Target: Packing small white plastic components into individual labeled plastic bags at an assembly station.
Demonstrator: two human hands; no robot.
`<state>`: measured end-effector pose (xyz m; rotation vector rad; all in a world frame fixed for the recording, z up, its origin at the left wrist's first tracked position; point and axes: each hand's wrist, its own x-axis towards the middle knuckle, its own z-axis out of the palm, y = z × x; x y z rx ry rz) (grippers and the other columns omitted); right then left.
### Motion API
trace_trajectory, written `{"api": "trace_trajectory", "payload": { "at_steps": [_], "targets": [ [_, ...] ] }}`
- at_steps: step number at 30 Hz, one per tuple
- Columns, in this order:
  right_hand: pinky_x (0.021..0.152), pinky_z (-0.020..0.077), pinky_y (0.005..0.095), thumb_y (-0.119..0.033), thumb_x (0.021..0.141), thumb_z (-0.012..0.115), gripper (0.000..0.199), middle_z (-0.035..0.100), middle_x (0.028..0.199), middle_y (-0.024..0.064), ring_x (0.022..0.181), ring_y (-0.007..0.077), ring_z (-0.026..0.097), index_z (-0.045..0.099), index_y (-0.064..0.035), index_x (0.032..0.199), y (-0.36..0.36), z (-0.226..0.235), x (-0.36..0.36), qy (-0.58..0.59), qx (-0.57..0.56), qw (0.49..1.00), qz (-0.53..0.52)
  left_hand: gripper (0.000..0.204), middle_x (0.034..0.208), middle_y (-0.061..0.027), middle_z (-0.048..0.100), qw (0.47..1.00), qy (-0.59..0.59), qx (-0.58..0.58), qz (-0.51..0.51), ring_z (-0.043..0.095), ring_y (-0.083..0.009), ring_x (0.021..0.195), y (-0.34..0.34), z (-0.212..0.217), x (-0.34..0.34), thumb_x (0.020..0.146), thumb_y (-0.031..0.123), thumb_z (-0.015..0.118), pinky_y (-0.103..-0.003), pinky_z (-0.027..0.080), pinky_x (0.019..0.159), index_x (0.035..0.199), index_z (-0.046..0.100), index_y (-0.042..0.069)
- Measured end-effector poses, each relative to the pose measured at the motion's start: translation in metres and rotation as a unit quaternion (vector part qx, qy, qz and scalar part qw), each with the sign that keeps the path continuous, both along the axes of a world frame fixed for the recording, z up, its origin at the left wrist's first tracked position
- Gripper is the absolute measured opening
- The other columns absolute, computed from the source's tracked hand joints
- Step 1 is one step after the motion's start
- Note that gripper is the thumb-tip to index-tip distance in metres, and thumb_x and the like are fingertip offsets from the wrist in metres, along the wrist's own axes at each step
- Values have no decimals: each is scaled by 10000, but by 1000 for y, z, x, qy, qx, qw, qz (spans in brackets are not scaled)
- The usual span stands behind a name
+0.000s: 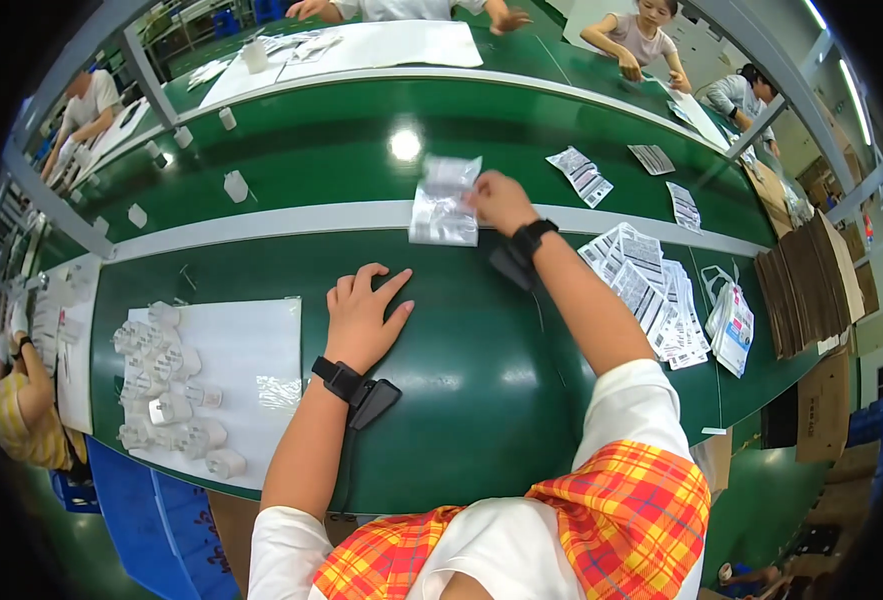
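My right hand (503, 203) is closed on the edge of a silver foil pouch (445, 217), held over the pale rail (311, 219) at the table's far side. The pouch's upper part is smeared by motion. My left hand (363, 318) lies on the green table (441, 420), fingers spread, holding nothing. To its left, several white plug adapters (169, 408) stand in a cluster on a white mat (271, 350). A spread pile of printed silver pouches (651, 285) lies right of my right forearm.
Beyond the rail, a green belt (321, 150) carries loose pouches (579, 176) and white adapters (236, 186). A white printed bag (731, 325) and stacked brown cardboard (809, 285) are at the right. A blue bin (151, 520) stands lower left. Other people work across the belt and at left.
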<state>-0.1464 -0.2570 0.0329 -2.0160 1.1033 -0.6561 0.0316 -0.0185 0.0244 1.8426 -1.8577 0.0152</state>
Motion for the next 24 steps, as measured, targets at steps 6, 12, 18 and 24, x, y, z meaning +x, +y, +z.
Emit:
{"api": "trace_trajectory", "payload": {
  "at_steps": [6, 12, 18, 24],
  "targets": [
    [722, 514, 328, -208, 859, 671, 361, 692, 898, 113, 838, 226, 660, 586, -32, 1162, 4, 33, -69, -2, -95, 994, -56, 408, 1288, -58, 515, 999, 22, 39, -8, 452, -308, 1142, 7, -2, 13, 860, 258, 636, -421, 323, 1004, 1265, 618, 212],
    [764, 518, 339, -37, 754, 666, 273, 689, 979, 128, 850, 290, 658, 662, -43, 1028, 62, 81, -262, 264, -106, 959, 1, 404, 1296, -52, 519, 999, 8, 35, -12, 458, -305, 1146, 2, 2, 6, 856, 264, 632, -433, 333, 999, 1255, 618, 206],
    [830, 468, 393, -21, 610, 779, 332, 632, 909, 97, 911, 297, 580, 650, -65, 913, 94, 39, -294, 333, -184, 922, 77, 413, 1328, -42, 510, 999, 9, 41, -8, 436, -314, 1189, 4, -1, 6, 862, 223, 628, -436, 325, 1023, 1273, 602, 190],
    [811, 441, 424, -72, 660, 747, 221, 591, 876, 102, 904, 329, 545, 612, -65, 835, 99, 73, -255, 348, -257, 890, 147, 383, 1325, -61, 515, 999, 25, 7, -19, 432, -320, 1207, 10, -2, 3, 870, 204, 613, -444, 326, 1036, 1252, 612, 169]
  ]
}}
